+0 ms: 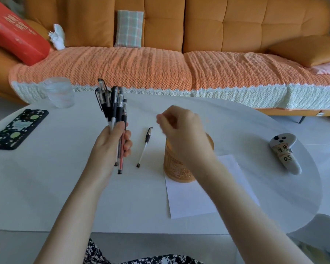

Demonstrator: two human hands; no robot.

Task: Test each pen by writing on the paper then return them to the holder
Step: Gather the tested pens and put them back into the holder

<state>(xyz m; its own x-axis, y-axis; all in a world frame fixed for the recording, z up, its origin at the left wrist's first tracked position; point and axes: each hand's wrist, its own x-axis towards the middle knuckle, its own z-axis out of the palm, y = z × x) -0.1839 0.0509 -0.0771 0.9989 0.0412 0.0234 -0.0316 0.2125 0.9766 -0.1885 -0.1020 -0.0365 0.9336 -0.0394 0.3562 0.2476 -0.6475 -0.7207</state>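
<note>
Gripping a bundle of pens point(113, 105) in my left hand point(111, 141), I held them upright above the counter point(65, 178), clipped caps uppermost. My thumb lay across the barrels and my fingers were curled round them. Most were black and clear, and one barrel in the bunch showed red.

A single pen point(144, 147) lay loose on the counter just to the right of that hand, between it and the holder point(176, 168), with its capped end pointing away from me. The holder, a carved tan cylinder, stood upright on the far left corner of the white paper point(189, 199), which lay flat toward my right.

My right hand point(181, 126) hovered over the holder's mouth and hid most of its rim. Its fingers were curled in toward the palm with nothing visible in them, though the hand was blurred.

A phone point(17, 128) in a dark case with green spots lay at the counter's left edge, a frosted glass point(58, 93) stood beyond it, and a grey controller point(286, 153) bearing handwritten labels lay well apart on the right.

Beyond the counter ran an orange sofa point(236, 21) under an orange-and-white throw point(141, 71), with a plaid cushion point(129, 28) against its back and a red box point(15, 33) at its left end.
</note>
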